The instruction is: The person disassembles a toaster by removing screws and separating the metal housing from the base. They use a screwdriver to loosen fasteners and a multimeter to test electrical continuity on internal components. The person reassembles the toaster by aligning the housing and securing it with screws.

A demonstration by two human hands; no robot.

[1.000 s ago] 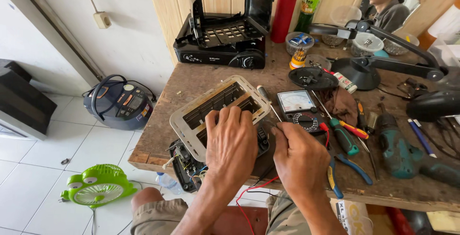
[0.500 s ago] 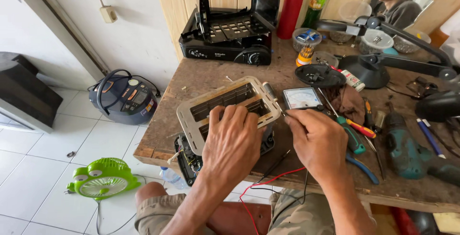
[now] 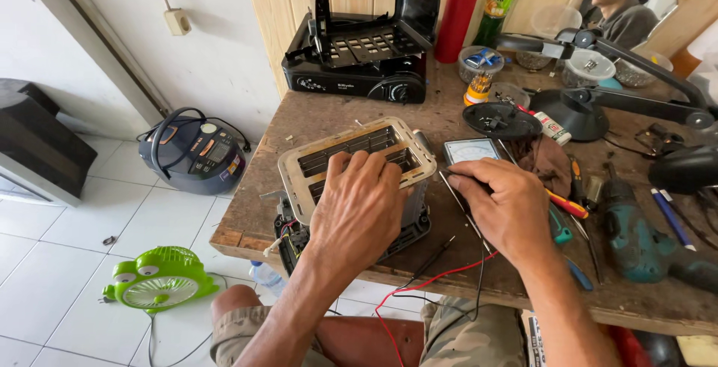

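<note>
**Hands on an opened toaster at a cluttered bench**

Far left of the toaster (image 3: 351, 169), on the white tiled floor, sit a glossy green frog-shaped fan (image 3: 153, 279) and a rounded grey rice cooker (image 3: 196, 154). The toaster itself stands near the front left edge of the rough brown wooden bench (image 3: 314, 124), its cream metal shell slotted on top, black base and loose wires showing beneath. The left hand (image 3: 359, 213) lies flat over the toaster's near top, fingers spread and curled down across the shell, pressing rather than gripping. Behind the toaster stands a black portable gas stove (image 3: 359, 56) with its lid raised. Just right of the toaster, the right hand (image 3: 508, 206) pinches a thin probe (image 3: 460, 206), fingers closed round it, beside a pale-faced meter (image 3: 471, 151). Red and black leads (image 3: 426, 281) trail over the bench's front edge. Further right lie screwdrivers (image 3: 565, 204) and a teal drill (image 3: 632, 225), crowding that side; bare wood stays open left of the toaster.
</note>
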